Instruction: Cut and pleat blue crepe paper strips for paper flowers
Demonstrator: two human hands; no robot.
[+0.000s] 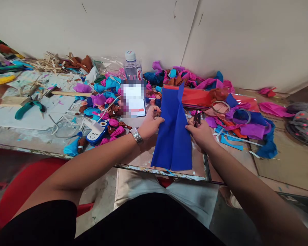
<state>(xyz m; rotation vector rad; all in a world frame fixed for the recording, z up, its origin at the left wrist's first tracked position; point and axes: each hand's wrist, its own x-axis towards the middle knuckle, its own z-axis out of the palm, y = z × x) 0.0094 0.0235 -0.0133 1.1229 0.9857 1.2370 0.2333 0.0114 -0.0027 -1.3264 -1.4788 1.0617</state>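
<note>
- The blue cloth point(179, 147) is over the table point(137, 158), in the middle of the clock, with a fold running down it.
- The left hand point(150, 124) pinches the cloth's edge at 10 o'clock; I can't see all its fingertips well.
- The right hand point(199, 131) is curled round a dark tool point(197, 118) at 3 o'clock, its thumb at the cloth's edge. Fingers cover much of the tool, so I can't tell its kind.
- The phone point(135, 99), at 10 o'clock, has a blurry screen.
- It hides the bottom of the bottle point(131, 70) at 11 o'clock.
- The orange sheet point(195, 96) at 1 o'clock is partly behind the cloth.
- The gray net point(304, 124), far off at 3 o'clock, is cut off.
</note>
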